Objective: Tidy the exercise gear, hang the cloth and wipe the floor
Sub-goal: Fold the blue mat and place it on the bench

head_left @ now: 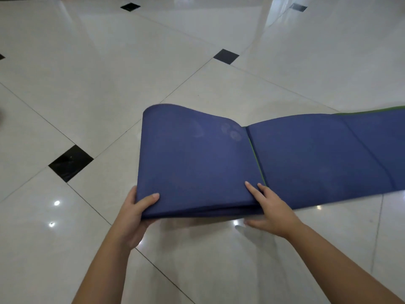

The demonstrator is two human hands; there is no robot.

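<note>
A blue exercise mat (197, 159) with a green underside lies partly folded on the glossy tile floor. Its folded stack of layers sits in the middle, and the unfolded length (328, 154) runs off to the right edge. My left hand (135, 211) grips the stack's near left corner, thumb on top and fingers under. My right hand (271, 211) holds the stack's near right corner by the fold line, fingers spread on top and thumb beneath. The stack's near edge is lifted slightly off the floor.
White polished floor tiles (109, 84) with small black diamond insets (70, 163) surround the mat on all sides. Ceiling lights reflect in the floor near my left arm. No cloth or other gear is in view.
</note>
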